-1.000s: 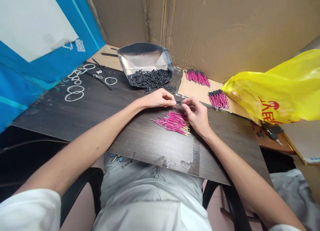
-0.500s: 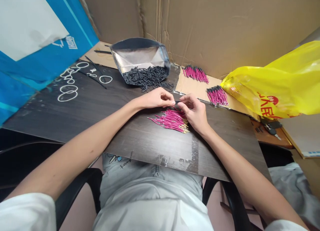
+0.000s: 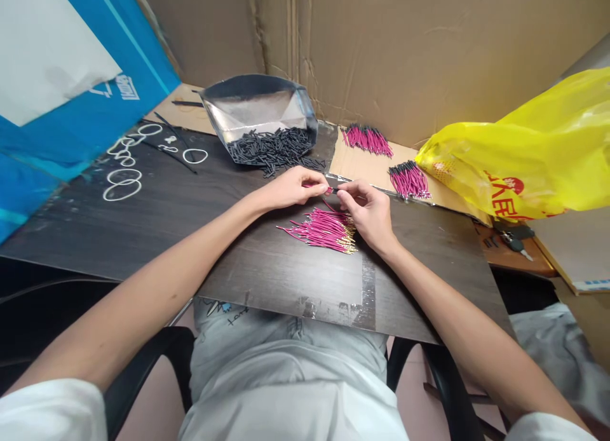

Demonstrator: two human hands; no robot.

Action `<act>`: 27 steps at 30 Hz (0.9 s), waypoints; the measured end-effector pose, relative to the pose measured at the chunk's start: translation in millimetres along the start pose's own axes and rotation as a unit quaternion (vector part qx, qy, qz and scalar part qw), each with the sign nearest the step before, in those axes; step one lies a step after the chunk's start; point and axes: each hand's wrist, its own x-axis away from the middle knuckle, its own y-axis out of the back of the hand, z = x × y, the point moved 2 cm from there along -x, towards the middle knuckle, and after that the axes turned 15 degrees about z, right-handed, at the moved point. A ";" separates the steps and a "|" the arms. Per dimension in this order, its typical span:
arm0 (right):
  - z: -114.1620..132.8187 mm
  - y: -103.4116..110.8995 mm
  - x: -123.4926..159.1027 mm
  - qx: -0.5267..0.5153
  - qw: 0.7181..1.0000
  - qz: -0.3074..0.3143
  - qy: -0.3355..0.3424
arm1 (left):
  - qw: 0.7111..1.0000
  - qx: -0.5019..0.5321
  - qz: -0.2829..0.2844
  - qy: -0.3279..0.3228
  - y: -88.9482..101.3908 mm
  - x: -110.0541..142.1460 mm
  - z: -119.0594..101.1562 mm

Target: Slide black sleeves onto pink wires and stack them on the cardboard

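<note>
Dark table | left grip pinches wire | right grip pinches sleeve | far right: two bunches sleeved | near: pile unsleeved

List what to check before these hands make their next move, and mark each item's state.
1. Left hand pinching the held pink wire: ok.
2. Right hand gripping the black tube: ok.
3. Tube seated fully on the wire: cannot tell, fingers hide it.
4. Loose pink wires close to the hands: ok, just below them.
5. All small black tubes inside the silver-lined bag: not ok, some lie outside.
6. Yellow bag clear of the nearest black-tipped bundle: cannot tell.
</note>
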 end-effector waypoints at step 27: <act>-11.4 0.9 -8.5 -0.244 0.952 0.173 -0.065 | 0.998 0.047 0.041 -0.012 -2.4 -0.5 4.8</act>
